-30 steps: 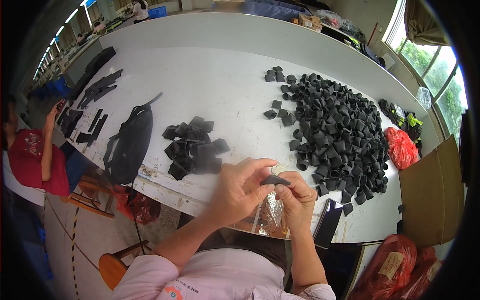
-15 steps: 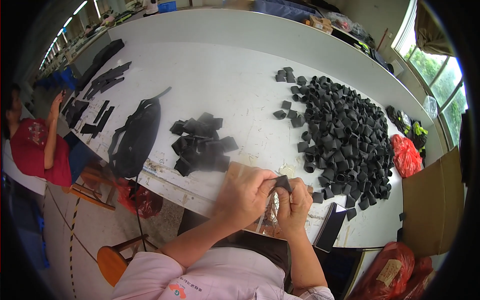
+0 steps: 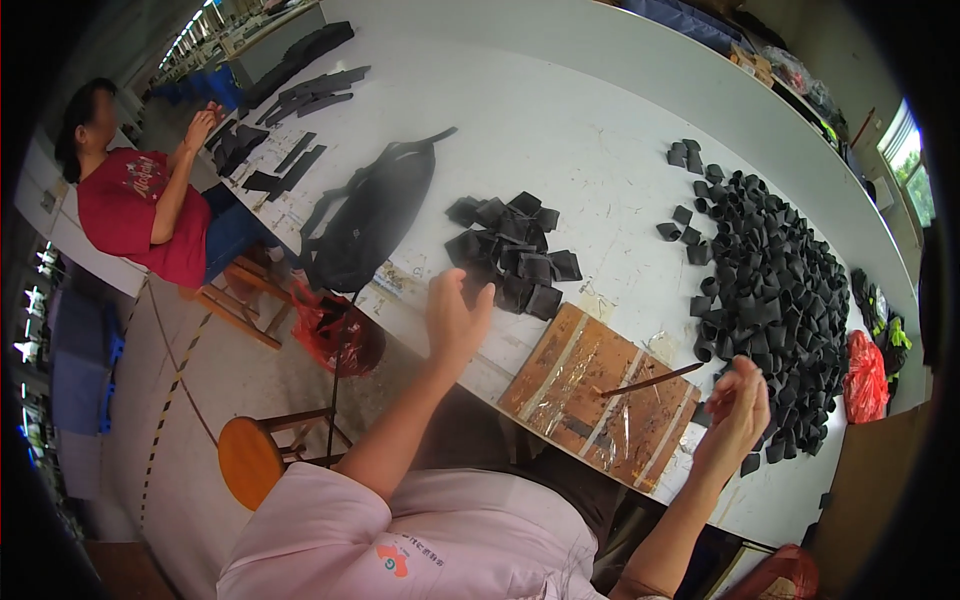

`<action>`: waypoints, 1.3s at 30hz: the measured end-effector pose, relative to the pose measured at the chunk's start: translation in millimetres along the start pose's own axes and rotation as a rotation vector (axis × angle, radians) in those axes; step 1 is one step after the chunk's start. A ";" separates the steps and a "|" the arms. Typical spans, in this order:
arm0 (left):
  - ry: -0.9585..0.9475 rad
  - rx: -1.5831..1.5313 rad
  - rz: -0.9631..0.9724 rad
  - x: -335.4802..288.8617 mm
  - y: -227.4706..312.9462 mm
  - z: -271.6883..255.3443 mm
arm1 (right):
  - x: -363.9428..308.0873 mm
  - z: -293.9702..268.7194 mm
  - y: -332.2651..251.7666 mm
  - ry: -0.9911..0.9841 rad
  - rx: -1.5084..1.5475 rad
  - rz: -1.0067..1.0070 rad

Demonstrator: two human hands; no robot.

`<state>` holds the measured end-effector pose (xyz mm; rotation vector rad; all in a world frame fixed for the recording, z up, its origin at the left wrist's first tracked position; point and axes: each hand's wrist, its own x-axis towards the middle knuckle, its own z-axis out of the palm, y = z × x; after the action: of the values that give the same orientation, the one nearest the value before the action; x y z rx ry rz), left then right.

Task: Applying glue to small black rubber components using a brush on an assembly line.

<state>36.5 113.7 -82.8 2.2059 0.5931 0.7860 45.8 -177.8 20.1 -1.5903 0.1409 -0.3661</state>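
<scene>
My left hand [image 3: 460,315] is open, thumb and fingers apart, at the near edge of a small heap of flat black fabric pieces [image 3: 535,266]. It holds nothing that I can see. Beside a large heap of black fabric loops [image 3: 775,290], my right hand [image 3: 738,415] has loosely bent fingers and appears open. A dark scrap shows by its fingertips; whether they touch it is unclear. Between my hands lies a brown board [image 3: 560,375] with strips of clear tape. A thin dark brown stick [image 3: 652,380] rests across it, one end past its edge.
Left of the flat pieces lies a black bag [image 3: 370,225] with straps. Black strips [image 3: 310,95] lie farther off, near a seated person in a red shirt [image 3: 140,205]. A low partition [image 3: 600,45] borders the table. A red plastic bag [image 3: 866,375] stands right; a wooden stool [image 3: 250,462] stands left.
My hands have moved apart: the left to the flat pieces, the right toward the loop heap. The black piece pinched between them is gone from the left hand. The view has swung left.
</scene>
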 end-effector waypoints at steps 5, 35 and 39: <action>-0.131 0.395 0.214 -0.5 -37.9 8.4 | -61.7 21.5 26.5 -0.256 0.018 0.184; -0.488 -0.810 -0.171 -62.2 83.2 -34.4 | -85.7 65.6 26.9 -0.339 -0.551 -0.556; -0.730 -1.018 -0.499 -64.7 96.3 -43.4 | -84.5 54.6 26.2 -0.317 -0.725 -0.674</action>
<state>-22.2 32.7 -9.7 1.1668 0.2406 -0.0522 -12.7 -101.2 -18.9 -2.3761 -0.5842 -0.6160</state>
